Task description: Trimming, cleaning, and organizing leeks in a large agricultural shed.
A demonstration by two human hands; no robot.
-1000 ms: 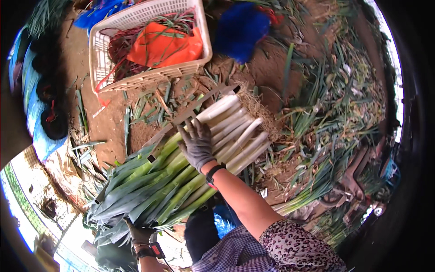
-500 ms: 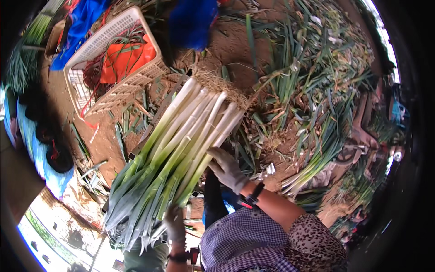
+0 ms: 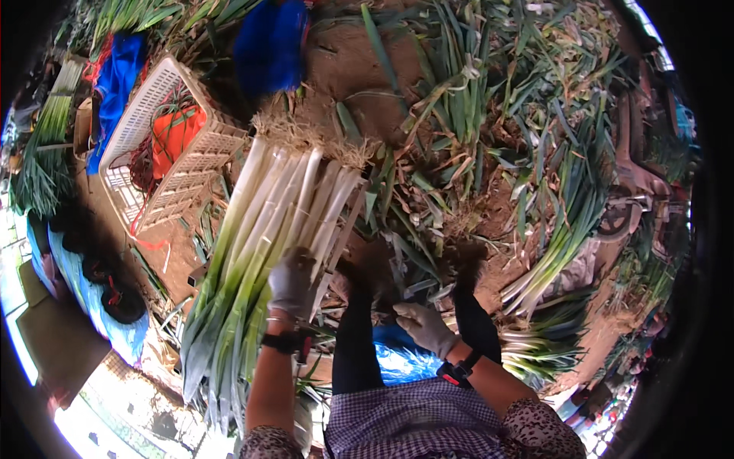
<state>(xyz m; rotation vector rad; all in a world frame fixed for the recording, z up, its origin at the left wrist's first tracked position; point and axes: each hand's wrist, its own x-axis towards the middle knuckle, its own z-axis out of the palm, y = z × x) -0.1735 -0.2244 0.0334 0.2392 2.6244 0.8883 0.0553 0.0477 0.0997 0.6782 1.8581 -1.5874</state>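
Observation:
A row of large green onions, with thick white shafts, lies side by side on a low rack; their roots point away from me and their leaves hang toward the lower left. My left hand, in a pale glove, rests at the right side of the row about mid-length, its fingers curled against the shafts. Part of its grip is hidden. Over my lap, apart from the onions, my gloved right hand has its fingers stretched toward the left, with nothing visible in it. Blue plastic shows below it.
Left of the onions stands a cream plastic crate holding an orange-red bag and red strings. A blue cloth is beyond. Loose leaves cover the soil ahead and right. More onions lie by a wheeled metal frame.
My right hand has left the onion shafts and come back right, over my lap. My left hand has moved up from the leaves to the shafts. The view has shifted too.

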